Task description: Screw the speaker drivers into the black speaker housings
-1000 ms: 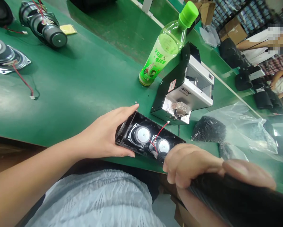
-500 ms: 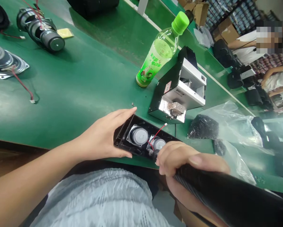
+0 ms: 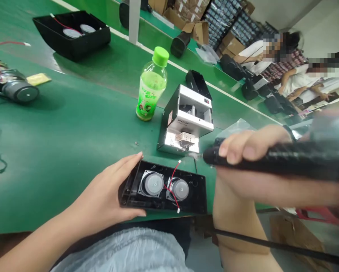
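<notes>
My left hand [image 3: 113, 192] grips the left end of a black speaker housing [image 3: 198, 196], thumb on the near side and fingers on the far side. Inside it sit two round speaker drivers [image 3: 154, 184] with a red wire [image 3: 172, 174] ending in white plugs. My right hand [image 3: 248, 151] is wrapped round a black electric screwdriver [image 3: 271, 158], blurred and held almost level. Its tip points left, close to the front of a silver and black screw feeder [image 3: 183, 124], apart from the housing. Whether a screw is on the tip I cannot tell.
A green-capped drink bottle [image 3: 151, 90] stands left of the feeder. Another black housing [image 3: 79, 41] lies at the back left, loose speakers [image 3: 19, 88] at the left edge. A black cable [image 3: 243, 238] hangs below my right arm. Co-workers [image 3: 254, 56] sit across the back right.
My right hand has lifted the screwdriver off the housing and brought it up beside the screw feeder. My left hand keeps its hold on the housing. The camera view has shifted.
</notes>
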The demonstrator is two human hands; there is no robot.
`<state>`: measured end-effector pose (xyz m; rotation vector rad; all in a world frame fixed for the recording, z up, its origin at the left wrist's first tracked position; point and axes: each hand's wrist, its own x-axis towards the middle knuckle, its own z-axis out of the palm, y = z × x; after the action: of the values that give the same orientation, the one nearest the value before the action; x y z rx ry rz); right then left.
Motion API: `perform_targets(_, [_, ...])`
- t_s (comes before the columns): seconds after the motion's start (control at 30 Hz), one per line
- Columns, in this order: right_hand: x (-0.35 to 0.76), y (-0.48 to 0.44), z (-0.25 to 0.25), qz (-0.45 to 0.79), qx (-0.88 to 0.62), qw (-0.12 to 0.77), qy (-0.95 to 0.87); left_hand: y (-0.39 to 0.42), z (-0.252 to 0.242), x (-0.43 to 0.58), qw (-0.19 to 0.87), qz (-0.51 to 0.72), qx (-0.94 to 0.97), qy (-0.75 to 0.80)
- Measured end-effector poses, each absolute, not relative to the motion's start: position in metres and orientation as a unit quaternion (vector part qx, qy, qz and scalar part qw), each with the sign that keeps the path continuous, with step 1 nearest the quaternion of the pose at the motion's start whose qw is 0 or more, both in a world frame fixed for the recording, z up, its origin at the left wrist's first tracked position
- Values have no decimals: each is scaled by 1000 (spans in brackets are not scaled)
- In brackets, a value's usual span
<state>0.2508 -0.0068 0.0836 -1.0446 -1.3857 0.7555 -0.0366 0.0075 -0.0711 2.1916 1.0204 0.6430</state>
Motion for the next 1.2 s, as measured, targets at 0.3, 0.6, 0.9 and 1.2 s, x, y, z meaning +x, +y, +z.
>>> perform_targets(0.3, [239,68,63,200,-343,743,-539,0,-44,-36,261,301,815,420])
perform_targets(0.6, [241,50,61,266,-380,741,-486,6,-8,-10,150,282,904,284])
perform_targets(0.9, [234,-4,91,311,-363,754,-452,14,-6,7,142,167,921,323])
perform_targets(1.2, [224,3,49,433,-376,677,-462,21,-10,11,176,150,919,320])
